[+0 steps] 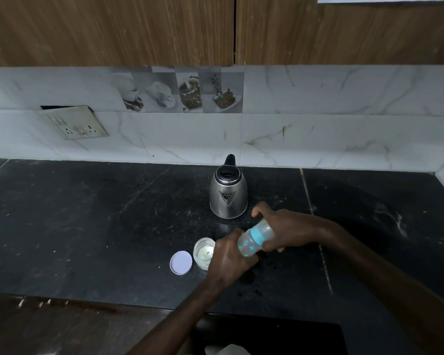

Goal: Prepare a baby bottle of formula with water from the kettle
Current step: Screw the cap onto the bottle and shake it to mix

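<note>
Far left on the tiled wall: switch/socket plate [75, 123], hanging tilted, gap visible behind its top edge. Dark stone tabletop [87, 213] below it, scuffed, pale streaks. Moving right: round pale lid [181, 262] lying flat on the tabletop, just beside a small clear jar [203, 253], which is open and has pale contents in the bottom; can't tell what the contents are. Jar's right side is partly hidden by the left hand [227, 260]. Left hand is closed around the lower body of the baby bottle [254, 239], fingers wrapped, arm coming in from bottom centre. Bottle is clear with blue printed marks and a blue collar ring, held off the tabletop, tilted strongly with the top end pointing up and right. Fill level not readable. Behind the hands, near the wall: steel kettle [228, 194], upright, black handle at the back, spout facing the camera, lid appears to be open; apart from the bottle, not touched. Right hand [287, 230] is gripping the bottle's top end at and above the collar, fingers curled over the cap, forearm entering from lower right. A few dark wet-looking spots [251, 283] on the tabletop under and in front of the hands. Wood-grain cabinets [344, 32] across the top of the view.
</note>
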